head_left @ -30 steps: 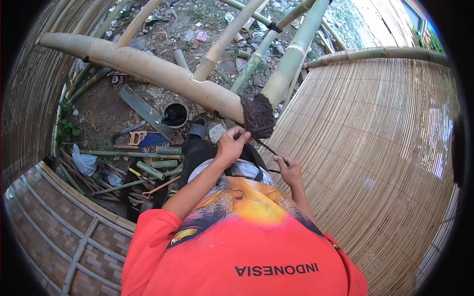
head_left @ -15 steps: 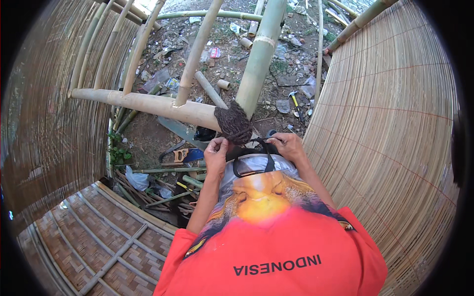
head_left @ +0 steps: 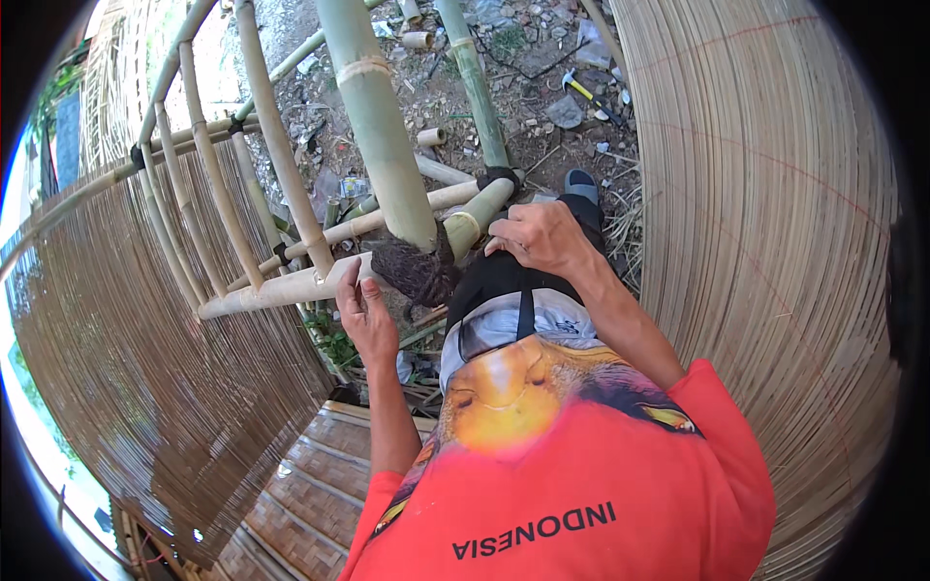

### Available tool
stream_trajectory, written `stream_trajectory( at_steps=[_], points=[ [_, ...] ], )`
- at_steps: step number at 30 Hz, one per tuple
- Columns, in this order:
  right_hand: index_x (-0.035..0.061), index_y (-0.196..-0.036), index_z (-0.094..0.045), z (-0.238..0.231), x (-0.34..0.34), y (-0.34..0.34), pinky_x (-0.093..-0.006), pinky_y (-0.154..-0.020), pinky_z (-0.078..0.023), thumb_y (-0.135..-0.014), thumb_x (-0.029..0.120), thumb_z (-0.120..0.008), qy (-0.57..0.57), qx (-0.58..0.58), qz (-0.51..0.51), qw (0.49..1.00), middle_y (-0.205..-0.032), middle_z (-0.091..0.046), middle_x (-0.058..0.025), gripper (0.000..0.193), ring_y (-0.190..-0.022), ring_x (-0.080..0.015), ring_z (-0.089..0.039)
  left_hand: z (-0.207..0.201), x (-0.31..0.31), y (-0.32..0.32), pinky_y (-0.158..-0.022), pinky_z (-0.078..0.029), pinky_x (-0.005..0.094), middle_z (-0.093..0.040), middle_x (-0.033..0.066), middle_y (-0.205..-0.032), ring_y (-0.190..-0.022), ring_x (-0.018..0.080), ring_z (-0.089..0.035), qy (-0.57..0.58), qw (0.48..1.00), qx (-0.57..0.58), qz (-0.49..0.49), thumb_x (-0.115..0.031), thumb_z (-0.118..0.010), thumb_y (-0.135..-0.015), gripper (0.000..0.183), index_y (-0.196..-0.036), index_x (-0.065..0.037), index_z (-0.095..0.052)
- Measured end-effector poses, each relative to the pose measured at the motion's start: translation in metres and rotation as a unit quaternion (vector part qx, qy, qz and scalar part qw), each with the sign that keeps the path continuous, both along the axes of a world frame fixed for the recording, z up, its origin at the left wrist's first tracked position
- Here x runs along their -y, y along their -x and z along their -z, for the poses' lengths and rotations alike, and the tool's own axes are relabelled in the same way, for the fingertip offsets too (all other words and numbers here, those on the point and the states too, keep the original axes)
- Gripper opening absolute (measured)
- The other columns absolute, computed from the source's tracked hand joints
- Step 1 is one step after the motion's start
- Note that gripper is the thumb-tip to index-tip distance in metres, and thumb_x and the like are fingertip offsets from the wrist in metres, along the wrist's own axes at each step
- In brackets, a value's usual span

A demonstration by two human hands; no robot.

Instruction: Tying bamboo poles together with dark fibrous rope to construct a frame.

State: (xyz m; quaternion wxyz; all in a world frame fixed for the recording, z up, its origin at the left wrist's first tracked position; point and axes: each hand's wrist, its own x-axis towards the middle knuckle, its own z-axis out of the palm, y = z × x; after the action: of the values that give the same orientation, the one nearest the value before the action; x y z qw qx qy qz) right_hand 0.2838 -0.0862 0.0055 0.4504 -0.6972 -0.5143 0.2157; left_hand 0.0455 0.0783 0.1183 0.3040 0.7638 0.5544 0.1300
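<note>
Dark fibre rope is wound in a thick lashing (head_left: pixel 417 271) around the joint where a thick green bamboo post (head_left: pixel 380 145) meets a pale bamboo rail (head_left: pixel 281 290). My left hand (head_left: pixel 368 320) is at the rail's end, just left of the lashing, with thumb and fingers apart and nothing seen in them. My right hand (head_left: pixel 544 238) is to the right of the lashing, above my dark trousers. Its fingers are curled in; whatever they may hold is hidden. A short bamboo piece (head_left: pixel 480 215) runs between the lashing and another tied joint (head_left: pixel 499 177).
Woven slat screens stand at right (head_left: pixel 746 242) and left (head_left: pixel 174 387). Thin bamboo rungs (head_left: pixel 228 194) rise from the rail. A hammer (head_left: pixel 591 95) with yellow on it lies on the littered ground near a bamboo offcut (head_left: pixel 431 137). A woven bamboo panel (head_left: pixel 320 465) is at lower left.
The view has shifted, bringing the lower tied joint into sight. My left hand has opened and moved left to the rail. My right hand has risen, its fingers curled.
</note>
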Motion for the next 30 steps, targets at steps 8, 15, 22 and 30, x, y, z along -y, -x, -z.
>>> stream_trajectory(
  at_steps=[8, 15, 22, 30],
  points=[
    [0.0134, -0.075, -0.065, 0.002, -0.003, 0.012, -0.0415, -0.057, -0.054, -0.083, 0.027, -0.076, -0.031, 0.006, 0.077, 0.997, -0.069, -0.061, -0.0072, 0.020, -0.068, -0.0276, -0.070, 0.022, -0.032, -0.043, -0.121, -0.029, 0.0423, -0.047, 0.0202, -0.153, -0.144, 0.0297, -0.042, 0.095, 0.974, -0.048, 0.200, -0.065, -0.032, -0.107, 0.086, -0.152, 0.007, -0.043],
    [0.0140, -0.080, -0.067, 0.006, -0.029, 0.013, -0.0385, -0.054, -0.051, -0.080, 0.023, -0.075, -0.100, 0.021, 0.080, 0.992, -0.068, -0.054, -0.0032, 0.012, -0.065, -0.0232, -0.065, 0.017, -0.035, -0.050, -0.123, -0.024, 0.0434, -0.037, 0.0210, -0.159, -0.149, 0.0305, -0.033, 0.187, 0.954, -0.047, 0.229, -0.078, -0.030, -0.098, 0.104, -0.158, 0.007, -0.029],
    [0.0110, -0.078, -0.063, -0.014, -0.068, 0.009, -0.0380, -0.058, -0.054, -0.078, 0.021, -0.073, -0.116, 0.085, 0.008, 0.990, -0.072, -0.056, -0.0044, 0.014, -0.070, -0.0232, -0.066, 0.011, -0.040, -0.045, -0.125, -0.019, 0.0437, -0.030, 0.0221, -0.163, -0.153, 0.0315, -0.026, 0.277, 0.940, 0.002, 0.197, -0.088, -0.030, -0.091, 0.119, -0.162, 0.007, -0.019],
    [0.0069, -0.075, -0.066, -0.053, -0.117, 0.003, -0.0369, -0.062, -0.060, -0.074, 0.014, -0.071, -0.070, 0.231, -0.127, 0.962, -0.073, -0.064, -0.0045, 0.009, -0.072, -0.0242, -0.072, 0.019, -0.054, -0.025, -0.122, -0.024, 0.0453, -0.038, 0.0269, -0.158, -0.149, 0.0348, -0.035, 0.247, 0.932, -0.027, 0.266, -0.081, -0.055, -0.089, 0.119, -0.162, 0.006, -0.019]
  ],
)
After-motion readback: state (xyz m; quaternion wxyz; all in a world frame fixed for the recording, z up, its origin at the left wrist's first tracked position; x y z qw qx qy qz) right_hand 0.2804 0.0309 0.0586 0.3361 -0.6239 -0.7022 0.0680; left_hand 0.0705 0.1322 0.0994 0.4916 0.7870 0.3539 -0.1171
